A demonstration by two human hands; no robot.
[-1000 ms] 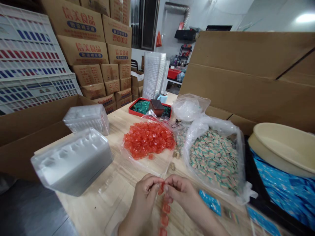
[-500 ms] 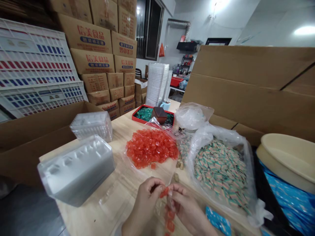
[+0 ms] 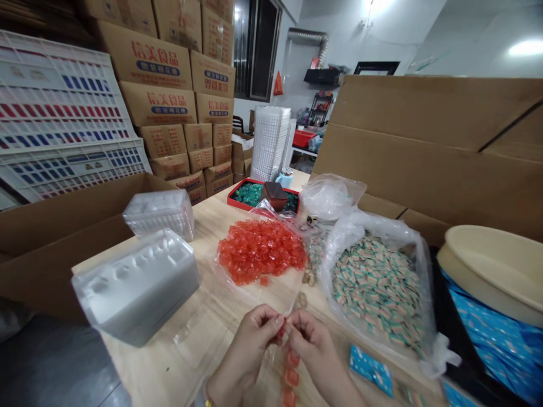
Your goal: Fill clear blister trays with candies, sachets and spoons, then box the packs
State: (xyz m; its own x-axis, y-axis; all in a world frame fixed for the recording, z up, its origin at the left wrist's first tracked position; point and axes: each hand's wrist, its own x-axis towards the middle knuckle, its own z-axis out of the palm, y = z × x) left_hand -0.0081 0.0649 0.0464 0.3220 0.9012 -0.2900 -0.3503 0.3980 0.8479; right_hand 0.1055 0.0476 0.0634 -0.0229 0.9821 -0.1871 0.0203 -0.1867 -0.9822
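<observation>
My left hand (image 3: 252, 339) and my right hand (image 3: 313, 345) meet at the fingertips over the front of the table. Both pinch a small red translucent piece (image 3: 280, 334), mostly covered by the fingers. Just below them, a row of similar red pieces (image 3: 291, 377) runs toward the bottom edge, seemingly in a clear plastic tray. Beyond the hands lies a heap of red translucent pieces (image 3: 261, 249) on a clear plastic bag. To the right, an opened clear bag holds many small pink-and-green flat packets (image 3: 377, 288).
Stacks of clear plastic trays (image 3: 139, 288) stand on the left of the wooden table (image 3: 212, 226). A red tray (image 3: 237, 207) with green pieces and a brown box (image 3: 274, 195) lies behind. Blue packets (image 3: 370, 368) and a cream basin (image 3: 496, 271) are on the right.
My fingertips have drawn closer together around the red piece, which now shows less. My right hand has shifted slightly left. The view has moved a little.
</observation>
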